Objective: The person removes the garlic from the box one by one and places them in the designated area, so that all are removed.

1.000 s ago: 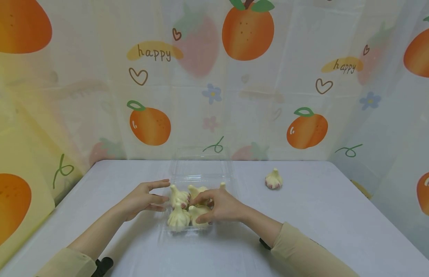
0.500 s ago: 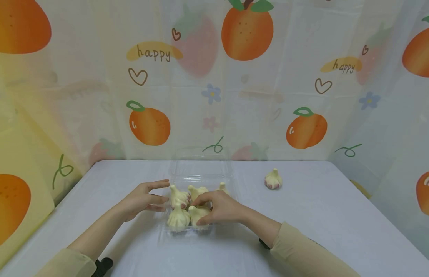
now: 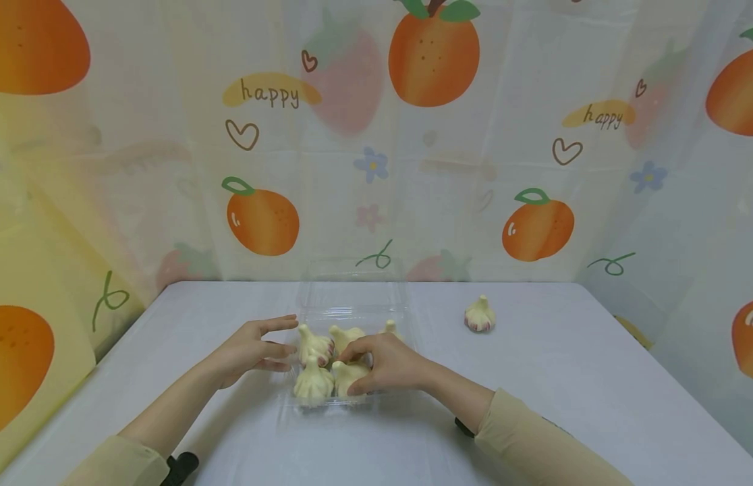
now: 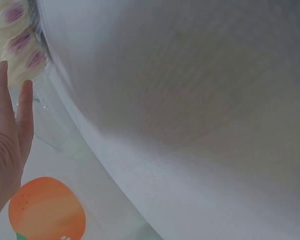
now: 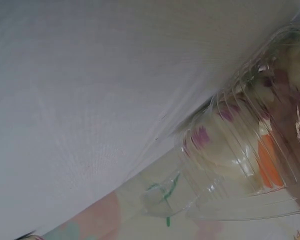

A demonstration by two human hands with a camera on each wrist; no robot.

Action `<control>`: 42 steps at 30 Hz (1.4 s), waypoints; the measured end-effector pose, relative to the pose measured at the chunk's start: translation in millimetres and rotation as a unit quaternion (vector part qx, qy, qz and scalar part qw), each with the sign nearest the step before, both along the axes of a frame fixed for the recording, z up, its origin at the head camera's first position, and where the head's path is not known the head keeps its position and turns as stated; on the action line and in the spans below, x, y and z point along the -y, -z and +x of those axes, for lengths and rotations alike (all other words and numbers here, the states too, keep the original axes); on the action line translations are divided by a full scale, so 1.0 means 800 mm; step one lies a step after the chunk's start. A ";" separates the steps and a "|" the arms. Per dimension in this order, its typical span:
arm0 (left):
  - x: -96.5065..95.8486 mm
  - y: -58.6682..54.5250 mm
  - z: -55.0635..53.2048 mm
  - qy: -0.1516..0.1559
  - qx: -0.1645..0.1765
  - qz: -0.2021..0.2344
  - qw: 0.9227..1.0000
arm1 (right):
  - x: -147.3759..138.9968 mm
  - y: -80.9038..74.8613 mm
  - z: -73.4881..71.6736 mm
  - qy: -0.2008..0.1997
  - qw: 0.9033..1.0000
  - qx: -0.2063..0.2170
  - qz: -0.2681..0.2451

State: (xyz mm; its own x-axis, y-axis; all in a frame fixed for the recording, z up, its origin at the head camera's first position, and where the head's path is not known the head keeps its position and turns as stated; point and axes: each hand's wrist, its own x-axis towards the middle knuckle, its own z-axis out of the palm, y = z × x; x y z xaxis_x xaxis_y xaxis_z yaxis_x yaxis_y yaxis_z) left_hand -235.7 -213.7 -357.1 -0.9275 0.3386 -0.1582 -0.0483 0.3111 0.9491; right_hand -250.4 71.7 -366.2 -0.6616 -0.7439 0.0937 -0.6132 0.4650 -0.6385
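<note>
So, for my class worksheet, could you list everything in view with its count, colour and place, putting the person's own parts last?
Table: one, white, below the backdrop
Backdrop: sheet count unclear, pale with fruit prints and "happy", behind and beside the table
Box: one, clear, mid-table, lid open at the back
Boxed garlic bulbs: at least five, cream with some purple, others possibly hidden
Loose garlic bulb: one, cream and purple, right of the box
Black objects: two, black, one by each sleeve
Sleeves: two, beige, lower left and right
Left hand: one, bare, beside the box's left side
Right hand: one, bare, gripping a front bulb
</note>
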 end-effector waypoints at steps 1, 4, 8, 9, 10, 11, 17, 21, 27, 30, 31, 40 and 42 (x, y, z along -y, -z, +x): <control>0.000 0.000 0.000 0.000 0.001 0.000 1.000 | 0.000 0.000 0.000 -0.001 1.000 0.000 -0.001; 0.000 -0.001 0.001 -0.001 0.001 -0.001 1.000 | 0.000 0.001 0.000 0.000 1.000 -0.002 -0.001; 0.000 -0.001 0.001 -0.003 0.001 -0.002 1.000 | 0.000 -0.001 0.001 0.005 1.000 -0.003 0.001; 0.000 -0.001 0.000 -0.003 0.001 -0.002 1.000 | 0.000 -0.001 0.001 0.007 1.000 -0.003 0.001; 0.000 0.000 0.000 -0.003 0.000 -0.002 1.000 | 0.000 -0.002 0.001 0.010 1.000 -0.001 0.003; 0.000 0.000 0.000 -0.002 -0.001 -0.002 1.000 | 0.000 -0.003 0.001 0.013 1.000 -0.001 0.003; 0.000 0.001 -0.001 -0.001 -0.005 -0.001 1.000 | -0.003 -0.006 -0.001 0.024 1.000 -0.002 -0.015; 0.000 0.001 0.000 0.000 -0.006 -0.002 1.000 | -0.004 -0.009 -0.002 0.028 0.999 0.003 -0.026; 0.000 0.000 0.001 0.001 -0.005 -0.002 1.000 | -0.004 -0.011 -0.002 0.038 0.999 0.010 -0.034; 0.000 0.000 0.001 0.001 -0.005 -0.002 1.000 | -0.005 -0.011 -0.003 0.042 0.998 0.013 -0.040; 0.000 0.000 0.001 0.001 -0.005 -0.002 1.000 | -0.006 -0.011 -0.003 0.046 0.998 0.015 -0.042; -0.001 0.000 0.001 -0.001 -0.008 -0.005 1.000 | -0.014 -0.016 -0.007 0.056 0.996 0.025 -0.059; -0.001 0.000 0.000 -0.001 -0.008 -0.006 1.000 | -0.015 -0.019 -0.009 0.056 0.996 0.022 -0.061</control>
State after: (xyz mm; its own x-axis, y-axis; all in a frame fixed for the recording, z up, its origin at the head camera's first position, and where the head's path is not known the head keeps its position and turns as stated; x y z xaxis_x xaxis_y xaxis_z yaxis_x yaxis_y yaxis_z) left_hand -235.4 -212.8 -357.0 -0.9307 0.3349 -0.1468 -0.0335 0.3217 0.9462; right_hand -257.9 84.1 -350.8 -0.7457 -0.6495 0.1488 -0.5322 0.4462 -0.7195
